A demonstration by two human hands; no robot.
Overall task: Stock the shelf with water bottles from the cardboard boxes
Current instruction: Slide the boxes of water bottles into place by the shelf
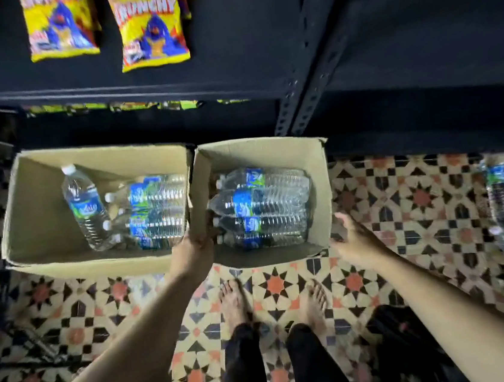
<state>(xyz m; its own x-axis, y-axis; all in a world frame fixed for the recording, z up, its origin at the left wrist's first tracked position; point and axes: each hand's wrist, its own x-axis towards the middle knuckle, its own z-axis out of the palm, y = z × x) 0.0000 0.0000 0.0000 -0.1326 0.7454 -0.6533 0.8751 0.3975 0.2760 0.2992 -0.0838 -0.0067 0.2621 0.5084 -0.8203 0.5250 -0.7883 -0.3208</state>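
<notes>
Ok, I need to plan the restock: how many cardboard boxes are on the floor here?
2. The left box sits on the tiled floor before the shelf; the right box stands directly beside it, left hand gripping its wall. Both hold water bottles. No others visible.

Yellow snack bags (151, 26), tan boxes (259, 155), star-patterned floor tiles (274, 285).

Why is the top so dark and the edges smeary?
Head view: the black metal shelf lies in shadow, the patterned tile floor is lit; the wide lens bends straight lines; clear plastic water bottles at the right edge are blurred; those in the right brown cardboard box glint.
</notes>
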